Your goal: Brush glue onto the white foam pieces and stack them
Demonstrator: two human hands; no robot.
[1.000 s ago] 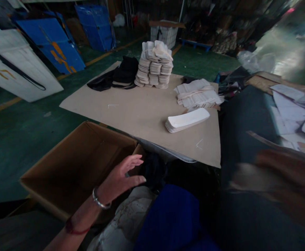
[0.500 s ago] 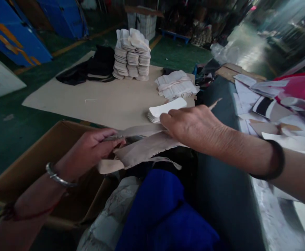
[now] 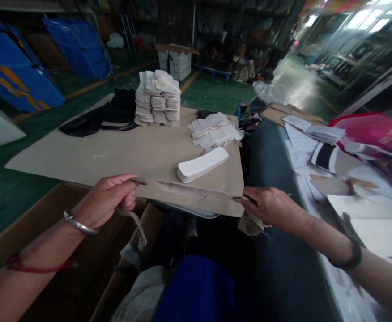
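My left hand (image 3: 107, 199) and my right hand (image 3: 270, 205) each pinch one end of a long, thin beige strip of material (image 3: 185, 192), stretched flat between them above the near edge of the brown cardboard sheet (image 3: 115, 152). Frayed ends of the strip hang down under both hands. Just beyond the strip lies a flat stack of white elongated cut pieces (image 3: 202, 164). An open cardboard box (image 3: 24, 232) sits below my left forearm.
A tall pile of white bundled pieces (image 3: 157, 98) and a lower tied bundle (image 3: 214, 129) stand farther back, with black fabric (image 3: 112, 112) at the left. Paper and cut sheets (image 3: 337, 156) cover the dark table at the right. Blue cloth (image 3: 199, 290) lies close below.
Both hands have moved apart and pulled the strip out straight; half a second ago it was bunched between them. One second ago only the open left hand showed. The camera has tilted upward.
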